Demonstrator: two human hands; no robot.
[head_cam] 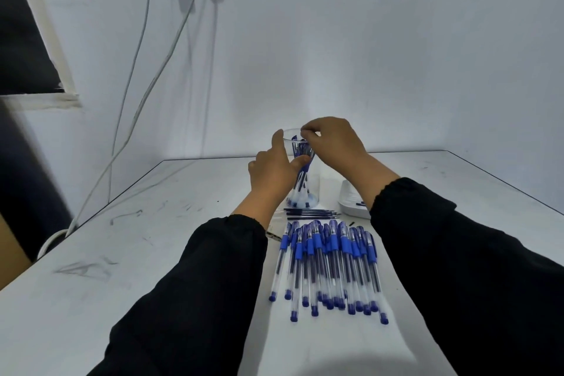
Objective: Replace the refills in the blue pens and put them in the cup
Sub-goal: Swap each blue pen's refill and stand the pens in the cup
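Note:
A clear plastic cup (300,159) stands upright at the middle of the table with several blue pens in it. My left hand (273,171) grips the cup's side, thumb across its front. My right hand (332,143) is over the cup's rim, its fingertips pinching the top of a pen there. Several blue pens (331,262) with blue grips and caps lie side by side on the table in front of me. A few loose dark refills (311,212) lie crosswise between the cup and the pens.
A white tray (351,200) sits to the right of the cup, partly hidden by my right sleeve. The white table (137,253) is scuffed with marks. White cables (146,85) hang down the wall at the left. The table's left edge drops off near a brown box.

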